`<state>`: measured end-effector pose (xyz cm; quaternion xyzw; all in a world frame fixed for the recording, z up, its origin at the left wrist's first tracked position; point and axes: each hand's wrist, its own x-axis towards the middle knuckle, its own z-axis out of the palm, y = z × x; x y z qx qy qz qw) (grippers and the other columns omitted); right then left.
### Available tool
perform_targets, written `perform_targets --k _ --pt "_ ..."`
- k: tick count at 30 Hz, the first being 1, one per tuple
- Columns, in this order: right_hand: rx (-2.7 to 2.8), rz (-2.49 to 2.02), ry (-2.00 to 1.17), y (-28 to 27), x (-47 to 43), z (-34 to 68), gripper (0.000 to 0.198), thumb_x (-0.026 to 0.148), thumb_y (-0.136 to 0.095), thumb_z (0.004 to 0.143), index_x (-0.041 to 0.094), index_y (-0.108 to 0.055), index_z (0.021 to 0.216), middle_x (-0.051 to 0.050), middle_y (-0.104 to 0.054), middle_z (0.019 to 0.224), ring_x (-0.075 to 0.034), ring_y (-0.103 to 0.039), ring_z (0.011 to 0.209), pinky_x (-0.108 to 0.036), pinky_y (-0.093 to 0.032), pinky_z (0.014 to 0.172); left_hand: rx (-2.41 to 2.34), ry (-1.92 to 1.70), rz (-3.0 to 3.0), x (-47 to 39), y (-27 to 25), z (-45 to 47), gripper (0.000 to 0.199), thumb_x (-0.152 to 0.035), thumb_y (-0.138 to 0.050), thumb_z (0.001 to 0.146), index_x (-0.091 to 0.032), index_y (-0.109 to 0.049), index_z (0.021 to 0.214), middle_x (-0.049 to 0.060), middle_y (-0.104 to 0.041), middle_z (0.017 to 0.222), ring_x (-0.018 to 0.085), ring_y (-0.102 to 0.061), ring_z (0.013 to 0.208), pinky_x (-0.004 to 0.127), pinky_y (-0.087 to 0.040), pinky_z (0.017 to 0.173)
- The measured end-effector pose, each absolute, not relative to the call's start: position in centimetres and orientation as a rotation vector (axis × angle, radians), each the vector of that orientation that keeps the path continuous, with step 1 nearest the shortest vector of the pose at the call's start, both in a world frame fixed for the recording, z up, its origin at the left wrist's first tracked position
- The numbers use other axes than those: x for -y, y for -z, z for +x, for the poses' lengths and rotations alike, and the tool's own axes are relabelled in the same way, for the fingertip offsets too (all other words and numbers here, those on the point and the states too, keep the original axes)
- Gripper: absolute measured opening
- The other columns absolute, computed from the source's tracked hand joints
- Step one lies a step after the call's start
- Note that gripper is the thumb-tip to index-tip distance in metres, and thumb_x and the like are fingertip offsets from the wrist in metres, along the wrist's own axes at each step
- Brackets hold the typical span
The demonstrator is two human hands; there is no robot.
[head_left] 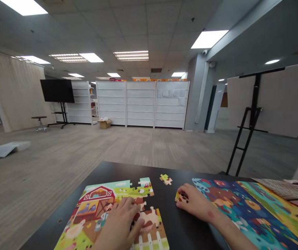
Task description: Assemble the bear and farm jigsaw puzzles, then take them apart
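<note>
A partly assembled farm jigsaw puzzle (96, 205) lies on the black table (122, 170), with a red barn on its left and a brown-and-white cow at lower right. Gaps show along its upper edge and right side. My left hand (121, 222) rests flat on the puzzle, fingers stretched out, covering part of its middle. To the right of the puzzle, my right hand (194, 203) pinches a jigsaw piece (180, 197) with yellow and brown patches, at or just above the tabletop. Loose jigsaw pieces (166, 179) lie beyond, between the two hands.
Colourful finished-looking picture sheets (232, 205) cover the table's right side, partly under my right forearm. An easel with a white board (268, 100) stands behind at right. Farther off are white shelves (141, 104), a cardboard box (104, 123), a stool (39, 119) and a black screen (57, 91).
</note>
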<state>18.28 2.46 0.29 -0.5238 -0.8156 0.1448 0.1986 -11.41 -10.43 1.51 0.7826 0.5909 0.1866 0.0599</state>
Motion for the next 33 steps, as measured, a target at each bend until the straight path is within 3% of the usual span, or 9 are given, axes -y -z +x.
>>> perform_targets --k 6,9,14,18,20,26,29,33 --pt "2.276 -1.454 -0.416 0.2 -3.0 18.6 0.036 0.037 -0.073 0.069 0.021 -0.073 0.102 -0.007 -0.066 0.098 -0.025 -0.061 0.092 -0.034 -0.046 0.084 -1.775 -0.651 2.409 9.9 -1.0 -11.1 0.027 -0.029 -0.043 0.100 -0.022 -0.068 0.096 0.006 -0.063 0.106 0.024 -0.057 0.102 0.035 -0.046 0.088" --pt "2.275 -1.447 -0.425 0.2 -3.0 19.0 0.035 0.041 -0.074 0.069 0.020 -0.075 0.097 -0.008 -0.066 0.100 -0.027 -0.060 0.096 -0.036 -0.044 0.089 -1.761 -0.662 2.421 9.6 -0.4 -11.3 0.027 -0.027 -0.043 0.100 -0.022 -0.068 0.094 0.006 -0.064 0.103 0.024 -0.058 0.101 0.035 -0.046 0.088" --pt "2.160 -1.350 -0.673 0.0 -2.8 18.8 0.033 0.035 -0.080 0.061 0.021 -0.070 0.089 -0.004 -0.069 0.091 -0.024 -0.061 0.089 -0.032 -0.046 0.078 -1.756 -0.663 2.442 9.1 0.2 -11.3 0.029 -0.025 -0.041 0.101 -0.022 -0.069 0.093 0.006 -0.066 0.103 0.025 -0.060 0.101 0.036 -0.047 0.087" --pt "2.094 -1.280 -0.824 0.3 -3.3 18.2 0.020 0.035 -0.056 0.083 0.019 -0.061 0.093 0.000 -0.069 0.069 -0.016 -0.062 0.060 -0.026 -0.046 0.061 -1.750 -0.649 2.470 9.0 0.2 -10.9 0.030 -0.026 -0.041 0.100 -0.022 -0.069 0.089 0.007 -0.067 0.103 0.025 -0.061 0.099 0.037 -0.048 0.087" --pt "2.056 -1.244 -0.851 0.4 -3.6 18.1 0.022 0.036 -0.049 0.087 0.018 -0.059 0.097 0.000 -0.069 0.068 -0.015 -0.062 0.058 -0.027 -0.047 0.060 -1.766 -0.639 2.454 9.1 0.2 -10.9 0.029 -0.028 -0.042 0.100 -0.022 -0.069 0.093 0.007 -0.068 0.103 0.026 -0.063 0.099 0.038 -0.048 0.088" --pt "2.079 -1.150 -0.896 0.2 -2.9 17.4 0.024 0.033 -0.051 0.086 0.017 -0.065 0.097 0.000 -0.067 0.068 -0.017 -0.061 0.063 -0.028 -0.045 0.062 -1.672 -0.678 2.383 10.1 0.2 -12.0 0.038 -0.030 -0.048 0.095 -0.026 -0.056 0.132 0.007 -0.062 0.132 0.027 -0.057 0.120 0.039 -0.046 0.101" --pt "2.216 -1.096 -0.847 -0.4 -0.8 15.7 0.028 0.027 -0.047 0.089 0.020 -0.071 0.101 -0.001 -0.069 0.075 -0.019 -0.063 0.072 -0.030 -0.047 0.071 -1.619 -0.652 2.370 10.4 -0.1 -12.4 0.042 -0.027 -0.052 0.092 -0.026 -0.055 0.134 0.007 -0.055 0.142 0.027 -0.051 0.129 0.041 -0.042 0.108" --pt "2.469 -0.957 -0.716 -1.2 2.4 12.8 0.042 0.020 -0.038 0.094 0.029 -0.071 0.118 -0.003 -0.069 0.095 -0.020 -0.064 0.091 -0.029 -0.045 0.084 -1.619 -0.676 2.335 10.4 -0.4 -12.2 0.039 -0.022 -0.054 0.089 -0.026 -0.059 0.128 0.006 -0.058 0.136 0.025 -0.054 0.125 0.039 -0.043 0.107"
